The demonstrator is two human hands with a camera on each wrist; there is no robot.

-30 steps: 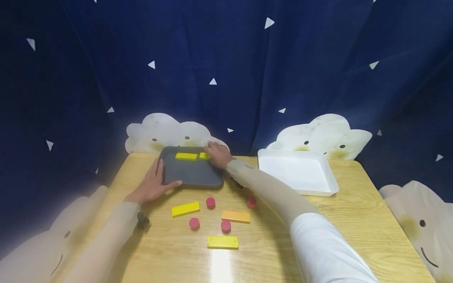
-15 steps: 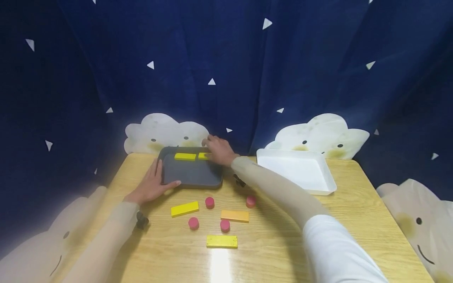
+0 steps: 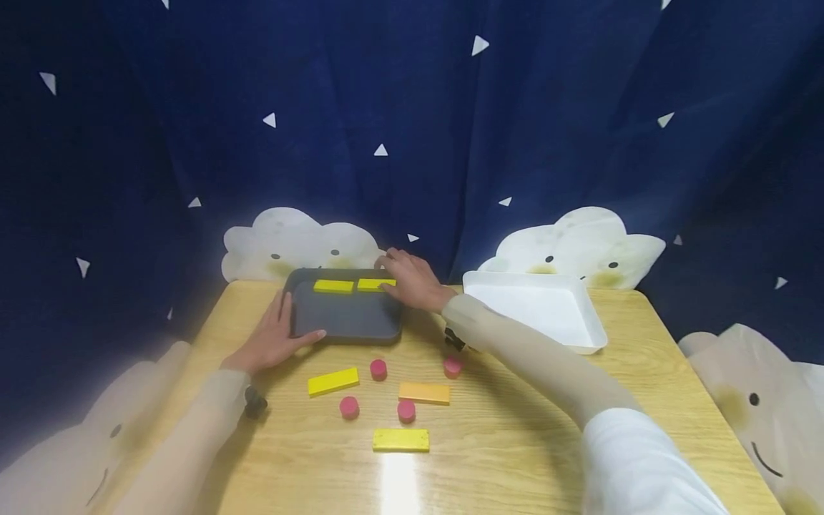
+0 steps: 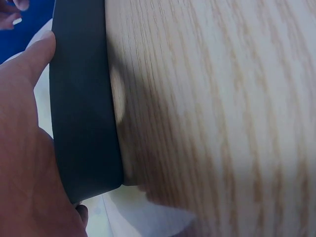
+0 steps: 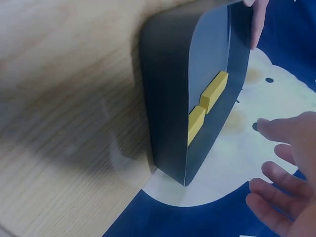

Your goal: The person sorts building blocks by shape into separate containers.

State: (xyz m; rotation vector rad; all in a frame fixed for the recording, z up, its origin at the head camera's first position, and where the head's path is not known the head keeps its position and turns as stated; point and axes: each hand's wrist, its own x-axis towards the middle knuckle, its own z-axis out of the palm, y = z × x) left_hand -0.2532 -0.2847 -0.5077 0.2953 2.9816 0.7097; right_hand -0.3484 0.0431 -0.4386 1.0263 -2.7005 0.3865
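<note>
My left hand (image 3: 267, 340) rests at the near left corner of a dark grey tray (image 3: 344, 315), its fingers along the left side and the thumb straight along the front wall. The left wrist view shows that thumb (image 4: 42, 52) touching the tray's wall (image 4: 84, 98). Inside, along the back wall, lie two yellow blocks, the left one (image 3: 333, 286) and the right one (image 3: 373, 285), end to end with a narrow gap. Over the tray's back right corner hovers my right hand (image 3: 415, 280). Its fingers are relaxed and apart, and hold nothing, as the right wrist view shows.
In front of the tray, two more yellow blocks (image 3: 333, 382), an orange block (image 3: 425, 393) and several red round pieces (image 3: 378, 370) lie on the wooden table (image 3: 515, 436). A white tray (image 3: 595, 336) stands at the back right. A dark blue curtain (image 3: 412, 107) hangs behind.
My right hand has let go of the right yellow block and drawn off to the right, uncovering it. The left hand stays at the tray's corner.
</note>
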